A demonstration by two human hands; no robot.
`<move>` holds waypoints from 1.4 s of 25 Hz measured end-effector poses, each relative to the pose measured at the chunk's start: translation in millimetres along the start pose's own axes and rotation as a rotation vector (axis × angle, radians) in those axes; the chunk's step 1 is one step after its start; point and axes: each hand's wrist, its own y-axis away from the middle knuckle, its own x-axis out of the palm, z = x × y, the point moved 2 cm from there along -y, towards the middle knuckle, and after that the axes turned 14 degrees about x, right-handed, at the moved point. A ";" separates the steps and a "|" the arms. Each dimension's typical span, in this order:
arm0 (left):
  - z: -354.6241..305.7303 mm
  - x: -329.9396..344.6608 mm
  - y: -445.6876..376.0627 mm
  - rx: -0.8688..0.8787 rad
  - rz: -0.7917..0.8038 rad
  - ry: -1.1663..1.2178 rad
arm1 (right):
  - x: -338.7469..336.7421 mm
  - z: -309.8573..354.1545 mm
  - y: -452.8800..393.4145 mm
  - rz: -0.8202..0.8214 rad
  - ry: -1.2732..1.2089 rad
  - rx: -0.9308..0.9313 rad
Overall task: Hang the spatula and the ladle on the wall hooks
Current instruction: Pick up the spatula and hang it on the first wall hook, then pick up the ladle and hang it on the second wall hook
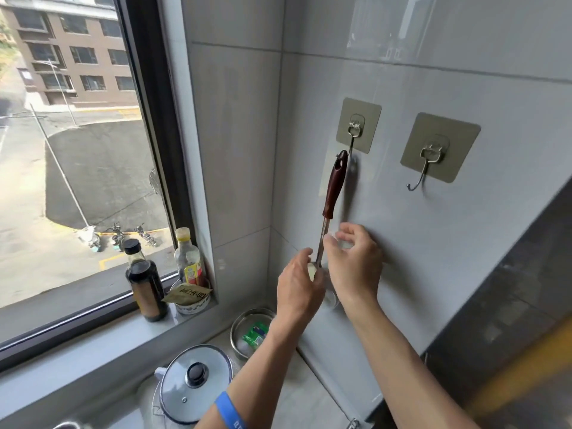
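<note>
Both hands up at the tiled wall: the ladle (333,193) hangs by its brown handle's eyelet on the left hook (351,144), the right hook (424,168) bare. The left hand (297,286) pinches the steel shaft low down; the right hand (356,261) hovers beside it, fingers loosely spread

Grey tiled walls (433,227) meet a daylit window (77,150).

There are two hooks (356,131) (433,153) on the wall and one ladle (334,187). Two bottles (145,280) (188,258) stand on the window ledge. Two hands (298,286) (356,261) show.
</note>
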 end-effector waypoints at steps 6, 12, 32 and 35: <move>60.3 -5.3 153.4 -0.180 0.196 -0.076 | -20.4 -118.5 76.8 0.084 0.024 0.216; 122.5 33.9 334.5 -0.219 0.835 -0.332 | -21.4 -283.0 175.4 0.268 0.257 0.626; 9.1 -49.5 238.8 -0.095 0.071 -0.073 | -55.7 -117.5 143.7 0.291 0.020 0.239; -37.9 -51.8 188.6 -0.005 -0.026 0.040 | -81.3 -49.2 118.3 0.164 -0.032 0.042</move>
